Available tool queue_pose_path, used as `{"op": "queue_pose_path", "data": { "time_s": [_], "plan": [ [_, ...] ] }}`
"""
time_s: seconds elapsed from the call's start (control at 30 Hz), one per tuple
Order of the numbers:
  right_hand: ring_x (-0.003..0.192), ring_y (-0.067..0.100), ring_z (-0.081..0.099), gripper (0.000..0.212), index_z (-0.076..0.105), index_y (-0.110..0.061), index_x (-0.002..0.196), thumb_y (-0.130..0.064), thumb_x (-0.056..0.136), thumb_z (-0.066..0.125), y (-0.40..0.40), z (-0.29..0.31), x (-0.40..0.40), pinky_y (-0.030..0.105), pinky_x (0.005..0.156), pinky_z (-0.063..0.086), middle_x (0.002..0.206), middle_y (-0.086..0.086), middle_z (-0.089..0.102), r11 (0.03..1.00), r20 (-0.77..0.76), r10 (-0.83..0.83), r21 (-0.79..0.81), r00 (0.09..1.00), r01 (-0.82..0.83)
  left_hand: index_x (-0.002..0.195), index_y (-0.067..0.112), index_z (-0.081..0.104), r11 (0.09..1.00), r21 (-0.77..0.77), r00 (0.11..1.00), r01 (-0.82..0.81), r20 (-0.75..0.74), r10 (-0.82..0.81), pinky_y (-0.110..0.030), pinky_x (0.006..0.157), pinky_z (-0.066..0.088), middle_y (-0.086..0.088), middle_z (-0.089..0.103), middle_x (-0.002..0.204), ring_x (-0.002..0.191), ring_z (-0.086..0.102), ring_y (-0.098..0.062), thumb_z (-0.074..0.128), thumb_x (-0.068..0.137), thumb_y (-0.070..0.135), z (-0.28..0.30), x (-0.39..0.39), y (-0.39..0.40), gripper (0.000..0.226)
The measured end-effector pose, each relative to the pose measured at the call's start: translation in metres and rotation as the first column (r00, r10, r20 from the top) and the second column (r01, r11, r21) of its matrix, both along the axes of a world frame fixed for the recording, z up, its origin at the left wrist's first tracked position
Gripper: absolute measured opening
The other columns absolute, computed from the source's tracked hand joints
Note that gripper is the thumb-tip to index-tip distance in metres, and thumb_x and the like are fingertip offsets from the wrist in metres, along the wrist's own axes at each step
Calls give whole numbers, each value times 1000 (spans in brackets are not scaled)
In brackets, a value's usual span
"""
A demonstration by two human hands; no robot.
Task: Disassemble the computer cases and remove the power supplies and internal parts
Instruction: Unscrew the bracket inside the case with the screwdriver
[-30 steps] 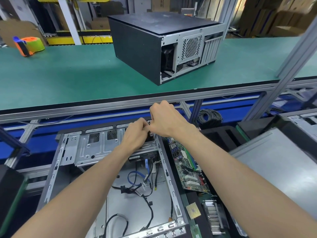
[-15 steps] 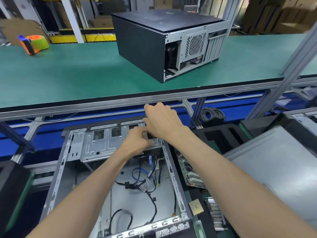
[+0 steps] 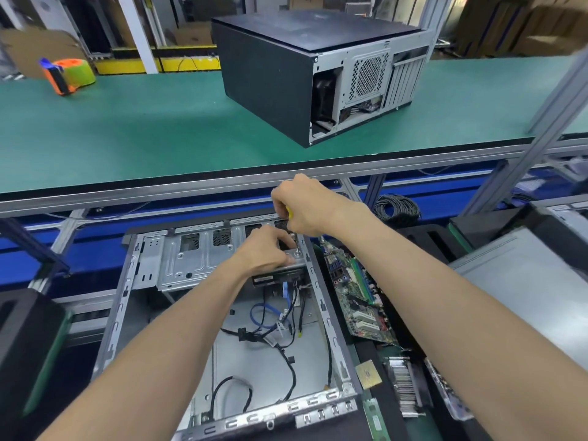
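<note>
Both hands are at the far right corner of the open computer case. A moment ago my right hand lay over the left, its knuckles hiding the work; now it has lifted and curled round a yellow-handled screwdriver, the tip pointing down toward a screw on the drive bracket. Blur there means I can't be sure the tip is seated. My left hand has stayed low, fingers bent over the bracket, pressing it steady. So, by my reckoning, I've gone from feeling out the fastener to undoing it, and the bracket should come free next. The motherboard already lies outside the case to the right; loose cables remain on its floor. A second computer case waits closed on the green bench.
</note>
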State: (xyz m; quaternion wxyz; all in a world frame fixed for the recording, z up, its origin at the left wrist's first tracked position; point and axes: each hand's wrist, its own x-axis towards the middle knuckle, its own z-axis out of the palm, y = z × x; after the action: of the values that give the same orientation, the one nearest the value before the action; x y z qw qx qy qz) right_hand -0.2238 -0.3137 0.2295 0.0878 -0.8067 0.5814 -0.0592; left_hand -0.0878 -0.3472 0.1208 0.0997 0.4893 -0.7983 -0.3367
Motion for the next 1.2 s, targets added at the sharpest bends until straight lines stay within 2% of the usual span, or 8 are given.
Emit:
{"op": "queue_pose_path", "data": {
  "time_s": [0.17,0.33,0.6,0.7,0.8,0.97,1.1,1.2],
  "plan": [
    [83,25,48,20,57,-18,95,-14,79,67,4,-3,0,31,63,35,79,-6,45,999,2,22,-42,1000,-22,90,34,66,1000,-9,1000,-1,-9,1,-22,60,42,11,62,76,71,59,-7,78,78,25,0,-1,0,19],
    [83,31,44,19,57,-12,103,-31,98,58,5,-4,1,39,71,34,87,3,36,982,-123,-120,-159,985,100,101,26,73,1000,23,1000,-16,5,16,-31,78,54,-3,72,101,85,67,-18,78,77,23,0,-1,-1,25],
    [89,24,53,24,56,-22,98,-13,79,67,11,3,0,30,64,38,89,-5,54,1000,-3,23,16,1000,-23,90,29,68,999,6,999,-37,-18,37,-17,47,36,14,52,57,50,50,-2,77,77,21,1,-2,1,19],
    [85,31,49,25,54,-19,103,-40,90,63,13,0,-1,38,71,33,93,4,48,983,-136,-126,-150,983,106,102,25,71,1000,5,1000,-26,-14,26,-22,59,49,6,64,71,58,56,-4,77,76,21,0,-3,1,26],
    [95,36,55,25,59,-11,110,-34,100,55,13,1,-2,39,72,34,103,12,53,978,-146,-149,-165,978,124,104,26,73,999,19,1000,-27,1,27,-30,67,52,-2,70,85,67,61,-15,76,76,24,0,-2,1,28],
    [95,26,55,20,60,-17,98,-9,81,65,14,7,-3,34,70,39,97,-1,55,999,-24,30,27,999,-30,97,27,71,1000,6,1000,-20,-7,20,-24,57,44,9,59,65,59,54,-7,76,76,24,1,-2,2,21],
    [84,29,46,29,54,-15,104,-35,87,67,15,2,-1,39,70,35,93,3,46,994,-114,-83,-80,990,74,85,36,56,1000,-24,1000,-8,-15,7,-14,45,34,14,52,58,46,49,1,75,76,21,3,-3,5,26],
    [80,31,41,23,50,-14,95,-35,97,59,14,0,0,39,70,32,88,4,37,983,-135,-126,-147,983,105,80,37,58,1000,-17,1000,3,2,-3,-25,52,39,18,56,51,43,45,0,73,76,19,3,-3,6,24]
  ]
}}
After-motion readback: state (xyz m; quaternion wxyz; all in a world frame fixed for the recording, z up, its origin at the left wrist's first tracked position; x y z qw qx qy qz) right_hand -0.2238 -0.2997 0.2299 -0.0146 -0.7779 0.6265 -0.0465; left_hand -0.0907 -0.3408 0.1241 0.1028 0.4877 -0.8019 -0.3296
